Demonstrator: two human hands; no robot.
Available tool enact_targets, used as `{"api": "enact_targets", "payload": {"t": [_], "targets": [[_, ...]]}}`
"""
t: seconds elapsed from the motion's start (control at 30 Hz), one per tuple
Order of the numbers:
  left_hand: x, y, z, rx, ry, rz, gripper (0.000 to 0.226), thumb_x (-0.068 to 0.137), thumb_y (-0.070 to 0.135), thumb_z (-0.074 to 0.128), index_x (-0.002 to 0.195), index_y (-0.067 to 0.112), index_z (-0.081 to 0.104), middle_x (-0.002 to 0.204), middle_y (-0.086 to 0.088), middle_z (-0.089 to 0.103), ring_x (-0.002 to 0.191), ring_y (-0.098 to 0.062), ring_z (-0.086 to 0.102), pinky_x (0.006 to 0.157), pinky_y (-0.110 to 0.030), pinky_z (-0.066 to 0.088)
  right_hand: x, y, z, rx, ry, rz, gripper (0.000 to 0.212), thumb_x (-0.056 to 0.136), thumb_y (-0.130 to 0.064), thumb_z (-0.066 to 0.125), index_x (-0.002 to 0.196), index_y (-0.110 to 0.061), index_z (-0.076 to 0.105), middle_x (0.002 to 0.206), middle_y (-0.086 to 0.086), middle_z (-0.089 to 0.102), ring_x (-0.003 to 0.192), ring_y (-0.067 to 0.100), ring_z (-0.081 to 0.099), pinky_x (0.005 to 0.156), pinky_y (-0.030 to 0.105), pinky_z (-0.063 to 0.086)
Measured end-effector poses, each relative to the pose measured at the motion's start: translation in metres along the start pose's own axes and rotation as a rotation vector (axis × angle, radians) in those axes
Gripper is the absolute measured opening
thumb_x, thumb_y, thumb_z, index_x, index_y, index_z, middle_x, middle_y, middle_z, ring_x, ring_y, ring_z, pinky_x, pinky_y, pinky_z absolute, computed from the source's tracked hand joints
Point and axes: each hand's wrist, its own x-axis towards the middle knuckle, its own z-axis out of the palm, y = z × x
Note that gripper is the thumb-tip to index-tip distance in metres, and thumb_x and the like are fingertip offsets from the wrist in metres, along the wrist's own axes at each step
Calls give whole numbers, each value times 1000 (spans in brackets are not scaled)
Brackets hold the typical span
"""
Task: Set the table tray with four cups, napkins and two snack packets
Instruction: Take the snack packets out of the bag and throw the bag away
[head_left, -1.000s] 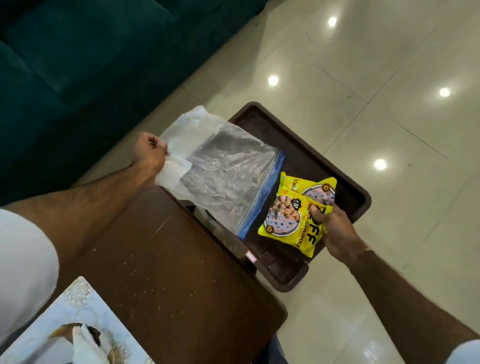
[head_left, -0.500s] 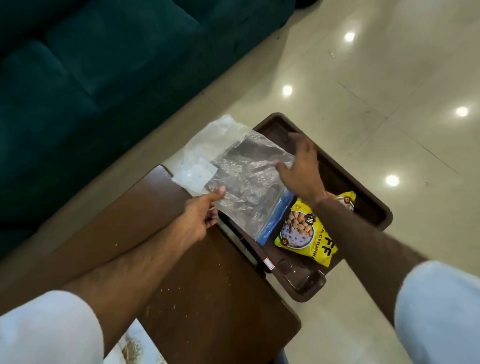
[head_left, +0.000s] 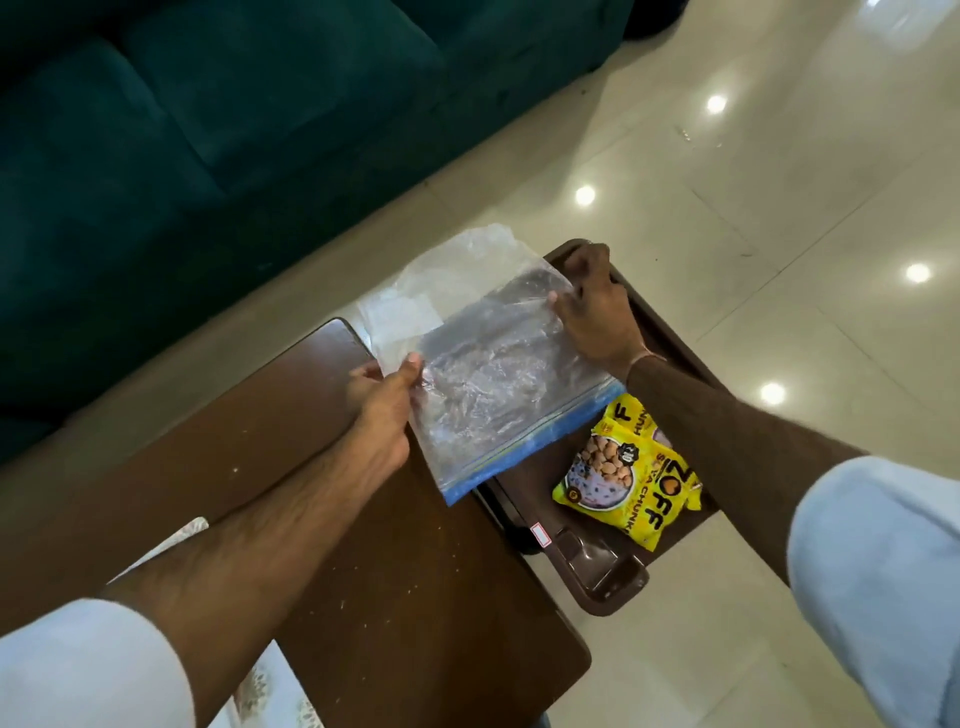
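A clear plastic zip bag (head_left: 498, 379) with a blue seal strip is stretched between my hands over the brown tray (head_left: 608, 577). My left hand (head_left: 387, 387) pinches its near left edge. My right hand (head_left: 592, 306) grips its far right edge, over the tray's far end. A white napkin (head_left: 400, 317) shows through the bag's far left part. Two yellow snack packets (head_left: 623, 473) lie overlapping in the tray, just right of the bag's blue strip. No cups are in view.
The tray rests past the right end of a dark wooden table (head_left: 415, 571). A teal sofa (head_left: 208, 130) fills the upper left. Glossy tiled floor (head_left: 779, 208) lies to the right. A patterned paper item (head_left: 265, 691) sits at the table's near edge.
My right hand left the snack packets in the tray and moved up to grip the bag's far edge. My left hand shifted from the bag's far corner to its near edge.
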Motion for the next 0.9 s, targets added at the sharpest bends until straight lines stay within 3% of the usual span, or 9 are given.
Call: {"api": "enact_targets", "payload": {"t": [0.1, 0.23, 0.3, 0.37, 0.4, 0.43, 0.5, 0.63, 0.9], "targets": [[-16, 20, 8, 40, 39, 266, 72, 84, 5, 77, 141, 19, 36, 107, 7, 57, 58, 9, 63, 51, -14, 52, -10, -12, -21, 11, 22, -61, 17, 93, -8, 54, 107, -14, 49, 80, -6, 58, 65, -4, 57, 55, 2, 34], [-32, 43, 5, 366, -219, 541, 92, 73, 11, 86, 149, 28, 39, 113, 0, 63, 93, -8, 61, 81, -27, 54, -14, -33, -61, 22, -82, -8, 29, 88, -21, 74, 116, -17, 70, 112, 1, 65, 99, 14, 59, 85, 19, 45], [-34, 55, 6, 452, -319, 565, 89, 69, 8, 89, 146, 24, 47, 108, 21, 28, 73, -1, 54, 76, -21, 50, -13, -43, -85, -73, -192, 8, 50, 77, -28, 85, 124, -18, 69, 111, 1, 60, 101, 15, 56, 86, 23, 42], [-40, 72, 9, 504, -305, 583, 67, 71, 8, 87, 133, 18, 62, 93, 16, 37, 68, 0, 31, 69, -22, 52, -9, -53, -106, -218, -232, -20, 49, 72, -28, 89, 118, -16, 72, 97, -2, 56, 94, 20, 58, 77, 19, 35], [-42, 79, 9, 545, -271, 594, 46, 73, 11, 87, 116, 19, 72, 116, -14, 49, 102, -15, 54, 75, -31, 59, -7, -57, -115, -287, -224, -37, 41, 73, -27, 88, 110, -14, 75, 89, -2, 53, 90, 23, 59, 74, 19, 32], [-44, 87, 8, 590, -239, 615, 23, 74, 18, 86, 94, 23, 76, 74, 0, 71, 57, -4, 61, 57, -27, 51, -5, -64, -126, -335, -213, -59, 32, 75, -27, 86, 102, -12, 76, 85, -1, 52, 87, 25, 59, 72, 21, 32], [-52, 101, 2, 720, -204, 732, 22, 74, 30, 86, 68, 31, 65, 69, 10, 60, 64, -13, 54, 57, -27, 39, -5, -77, -147, -335, -217, -102, 24, 79, -26, 83, 94, -10, 75, 93, 4, 53, 88, 23, 56, 76, 25, 36], [-84, 138, 2, 1097, -386, 982, 57, 60, 55, 83, 107, 30, 62, 118, 10, 56, 110, -15, 52, 93, -35, 43, -6, -115, -184, -232, -306, -231, 12, 82, -19, 81, 89, -18, 72, 124, 4, 54, 109, 18, 56, 92, 29, 43], [-182, 260, 37, 1350, -667, 1000, 83, 69, 61, 78, 139, 30, 45, 142, 8, 52, 124, -14, 49, 105, -35, 42, 13, -246, -239, -352, -352, -552, 10, 83, -22, 80, 88, -18, 72, 134, -1, 50, 117, 14, 52, 96, 27, 46]]}}
